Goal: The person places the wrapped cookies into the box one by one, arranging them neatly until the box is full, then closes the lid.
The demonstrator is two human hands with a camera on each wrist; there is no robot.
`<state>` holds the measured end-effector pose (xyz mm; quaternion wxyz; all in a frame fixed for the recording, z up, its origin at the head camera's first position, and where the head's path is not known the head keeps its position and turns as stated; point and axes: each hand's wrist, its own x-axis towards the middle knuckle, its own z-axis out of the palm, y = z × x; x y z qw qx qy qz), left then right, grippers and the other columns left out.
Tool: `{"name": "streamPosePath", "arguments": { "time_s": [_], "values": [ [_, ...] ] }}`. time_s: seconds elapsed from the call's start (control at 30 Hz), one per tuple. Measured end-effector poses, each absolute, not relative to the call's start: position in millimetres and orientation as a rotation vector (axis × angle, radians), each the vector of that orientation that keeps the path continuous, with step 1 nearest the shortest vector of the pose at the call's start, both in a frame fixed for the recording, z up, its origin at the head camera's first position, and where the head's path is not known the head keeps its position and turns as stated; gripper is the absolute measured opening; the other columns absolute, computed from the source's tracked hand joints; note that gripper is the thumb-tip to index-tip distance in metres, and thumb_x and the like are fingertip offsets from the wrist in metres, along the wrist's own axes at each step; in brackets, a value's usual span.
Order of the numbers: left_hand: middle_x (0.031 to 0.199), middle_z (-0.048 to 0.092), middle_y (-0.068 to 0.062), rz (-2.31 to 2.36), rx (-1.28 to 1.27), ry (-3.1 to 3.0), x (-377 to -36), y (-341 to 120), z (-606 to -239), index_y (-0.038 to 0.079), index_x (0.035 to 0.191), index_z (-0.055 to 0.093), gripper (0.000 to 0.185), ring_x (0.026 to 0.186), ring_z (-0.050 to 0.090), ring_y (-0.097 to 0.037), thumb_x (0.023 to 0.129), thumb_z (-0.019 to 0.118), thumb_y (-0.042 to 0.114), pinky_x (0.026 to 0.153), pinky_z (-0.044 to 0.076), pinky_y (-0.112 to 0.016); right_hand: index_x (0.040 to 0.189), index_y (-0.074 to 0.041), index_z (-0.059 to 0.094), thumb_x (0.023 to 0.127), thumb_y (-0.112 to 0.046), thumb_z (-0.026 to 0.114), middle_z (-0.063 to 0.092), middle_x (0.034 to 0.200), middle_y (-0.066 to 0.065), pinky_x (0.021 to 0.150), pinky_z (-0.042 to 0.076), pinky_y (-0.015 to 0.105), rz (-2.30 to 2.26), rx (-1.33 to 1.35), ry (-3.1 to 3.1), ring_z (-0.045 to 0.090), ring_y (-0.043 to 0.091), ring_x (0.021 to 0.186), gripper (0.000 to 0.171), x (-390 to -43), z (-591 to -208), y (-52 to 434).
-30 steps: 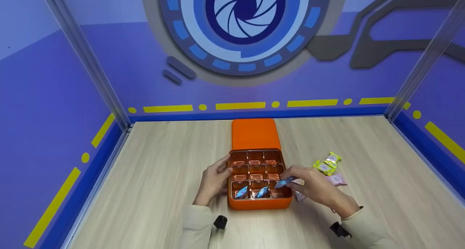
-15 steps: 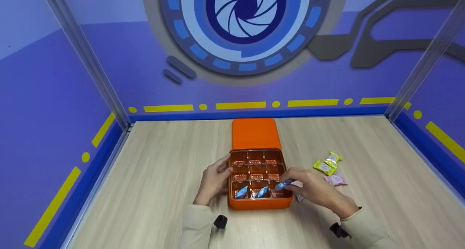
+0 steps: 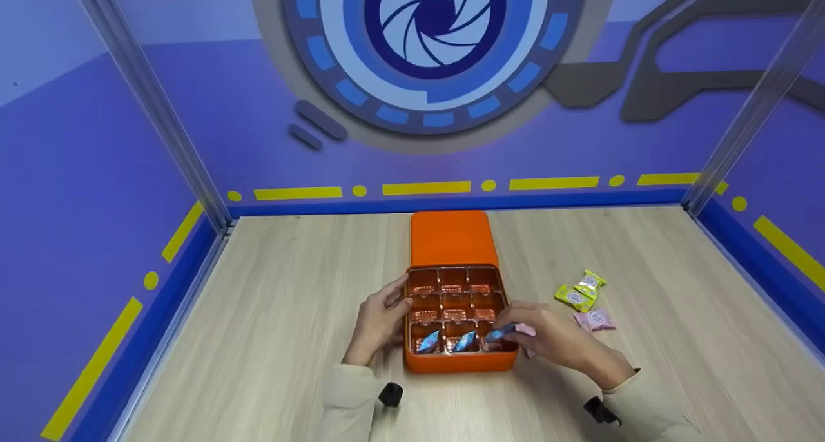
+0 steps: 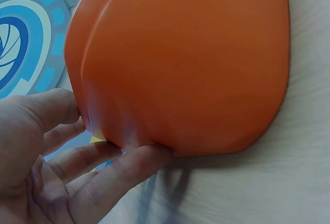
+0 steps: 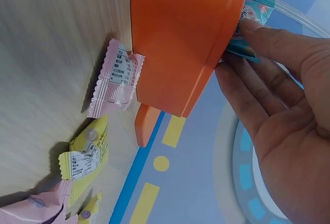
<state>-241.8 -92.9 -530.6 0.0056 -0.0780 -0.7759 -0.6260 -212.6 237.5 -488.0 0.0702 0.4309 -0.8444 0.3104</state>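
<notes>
My left hand holds the left side of an orange box, thumb at the rim. In the left wrist view, the fingers meet the edge of its smooth side wall. Over the front right compartment, my right hand pinches a blue wrapped candy between thumb and fingers. That candy also shows teal in the right wrist view. Blue candies lie in the front left and front middle compartments. Pink wrapper shows by the right thumb; whether it is held, I cannot tell.
An orange lid lies directly behind the box. To the right are yellow candies and a pink candy. Close beside the box's right wall is another pink candy. Printed panels enclose the wooden table.
The right hand has lowered slightly and shifted left, bringing the blue candy down into the front right compartment. The left hand and box stay in place.
</notes>
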Motion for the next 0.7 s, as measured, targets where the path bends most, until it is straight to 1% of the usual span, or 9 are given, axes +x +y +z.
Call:
{"name": "streamPosePath", "arguments": {
  "time_s": [0.33, 0.47, 0.7],
  "values": [
    [0.146, 0.061, -0.022, -1.953, -0.229, -2.439, -243.8, -92.5, -533.2, 0.003, 0.154, 0.056, 0.051, 0.133, 0.060, -0.035, 0.104, 0.067, 0.006, 0.109, 0.049, -0.045, 0.107, -0.011, 0.077, 0.085, 0.011, 0.083, 0.075, 0.107, -0.002, 0.080, 0.064, 0.045, 0.942, 1.315, -2.547, 0.072, 0.016, 0.096, 0.032, -211.5, -489.3, 236.6],
    [0.146, 0.062, -0.020, -1.955, -0.213, -2.443, -244.3, -92.0, -532.6, 0.004, 0.154, 0.056, 0.051, 0.133, 0.061, -0.033, 0.104, 0.066, 0.006, 0.109, 0.049, -0.044, 0.107, -0.010, 0.077, 0.085, 0.011, 0.082, 0.075, 0.107, -0.001, 0.080, 0.064, 0.044, 0.920, 1.307, -2.575, 0.071, 0.016, 0.096, 0.031, -211.4, -488.2, 235.9],
    [0.143, 0.061, -0.025, -1.967, -0.248, -2.408, -242.5, -92.2, -531.5, 0.001, 0.152, 0.056, 0.051, 0.130, 0.062, -0.037, 0.103, 0.067, 0.005, 0.109, 0.049, -0.046, 0.109, -0.010, 0.079, 0.087, 0.011, 0.081, 0.075, 0.110, 0.000, 0.084, 0.063, 0.039, 0.882, 1.310, -2.607, 0.072, 0.019, 0.098, 0.030, -210.6, -485.9, 234.6]
  ]
}}
